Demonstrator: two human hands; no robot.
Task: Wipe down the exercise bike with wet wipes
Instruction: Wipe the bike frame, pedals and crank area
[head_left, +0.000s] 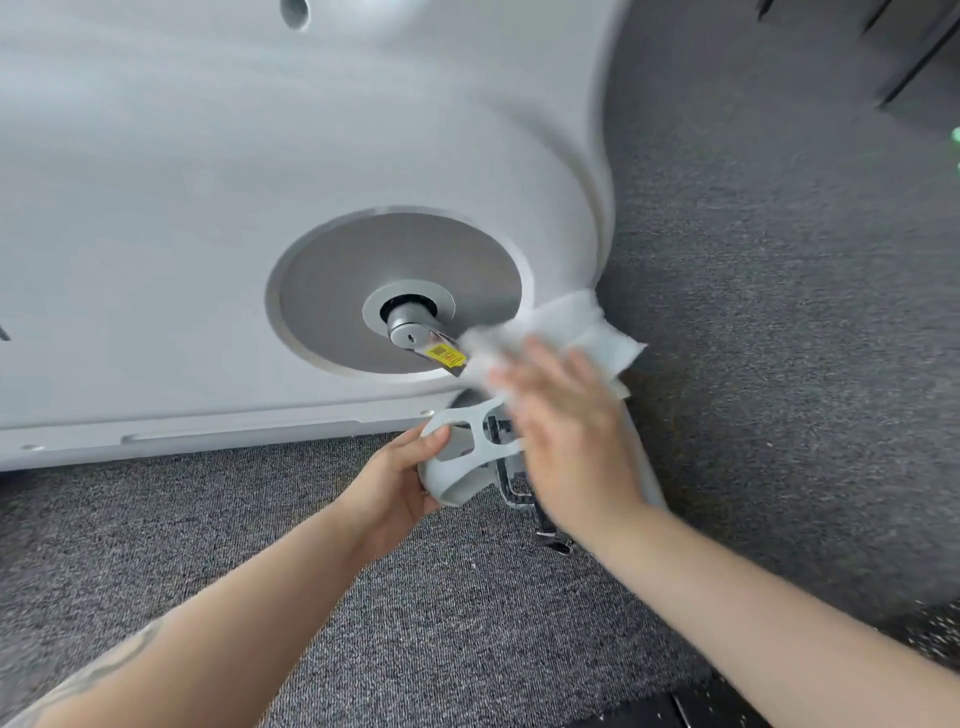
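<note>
The exercise bike's white housing (208, 182) fills the upper left, with a grey round disc (332, 291) and a metal crank hub (410, 325) bearing a yellow sticker (445, 356). My left hand (400, 478) grips the pale grey pedal strap (467, 447) from below. My right hand (566, 436), blurred by motion, presses a white wet wipe (566, 327) against the crank arm just right of the hub. Most of the pedal and crank arm is hidden behind my right hand.
Grey carpet (779, 364) covers the floor around the bike. The bike's base rail (182, 434) runs low on the left. Dark equipment legs (909, 57) stand at the top right, and a dark mat edge (675, 712) lies at the bottom.
</note>
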